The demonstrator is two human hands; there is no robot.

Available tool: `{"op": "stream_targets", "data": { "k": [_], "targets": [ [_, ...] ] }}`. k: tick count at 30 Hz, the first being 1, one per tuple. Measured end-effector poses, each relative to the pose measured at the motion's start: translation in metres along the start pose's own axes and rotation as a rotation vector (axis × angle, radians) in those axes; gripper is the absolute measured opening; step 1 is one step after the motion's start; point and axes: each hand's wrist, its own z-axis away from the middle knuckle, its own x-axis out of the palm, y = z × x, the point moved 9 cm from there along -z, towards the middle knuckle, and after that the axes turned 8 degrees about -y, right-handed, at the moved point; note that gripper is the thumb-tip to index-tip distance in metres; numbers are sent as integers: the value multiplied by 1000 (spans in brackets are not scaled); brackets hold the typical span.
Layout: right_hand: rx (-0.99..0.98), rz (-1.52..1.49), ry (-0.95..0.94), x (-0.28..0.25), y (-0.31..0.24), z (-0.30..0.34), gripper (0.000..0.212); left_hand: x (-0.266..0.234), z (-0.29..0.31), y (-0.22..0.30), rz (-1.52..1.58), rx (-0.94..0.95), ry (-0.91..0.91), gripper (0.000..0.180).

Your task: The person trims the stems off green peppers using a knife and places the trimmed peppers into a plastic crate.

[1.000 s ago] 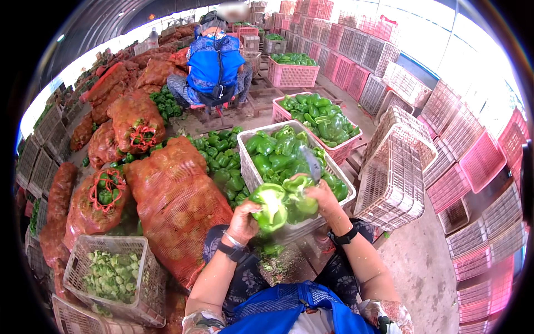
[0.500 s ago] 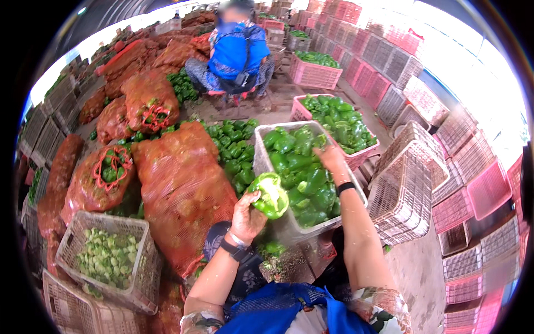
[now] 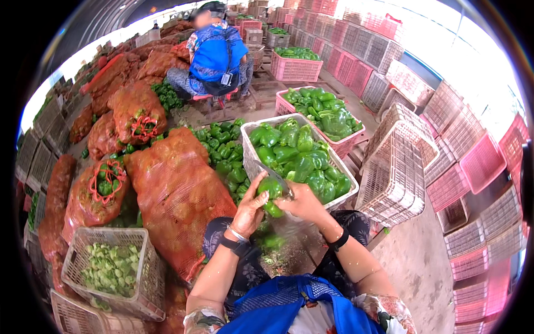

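My left hand (image 3: 250,210) has its fingers wrapped round a green bell pepper (image 3: 270,187), held above my lap. My right hand (image 3: 304,201) is closed right beside it, against the pepper's right side. A thin grey blade, apparently a knife (image 3: 288,190), shows between my right fingers and the pepper; its handle is hidden in my grip. Just beyond both hands stands a pale plastic crate (image 3: 248,146) filled with green bell peppers (image 3: 300,153).
Loose peppers (image 3: 225,150) lie left of the crate, by a large orange mesh sack (image 3: 178,183). A crate of pale green pieces (image 3: 146,261) stands at lower left. Empty crates (image 3: 392,178) stand at right. Farther off, a person in blue (image 3: 217,53) sits near pepper-filled pink crates (image 3: 297,68).
My right hand has left the crate's peppers and come back to meet my left. The pepper's pale cut face, visible before, no longer shows. The view has shifted slightly.
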Motion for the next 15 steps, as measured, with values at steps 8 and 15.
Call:
{"op": "stream_targets", "data": {
  "k": [8,15],
  "targets": [
    [34,-14,355,-5,34,28,48,-2,-6,-17,-306,-80,26,65],
    [106,15,600,-32,48,51,40,22,-21,7,-1103,203,167,62]
  ]
}}
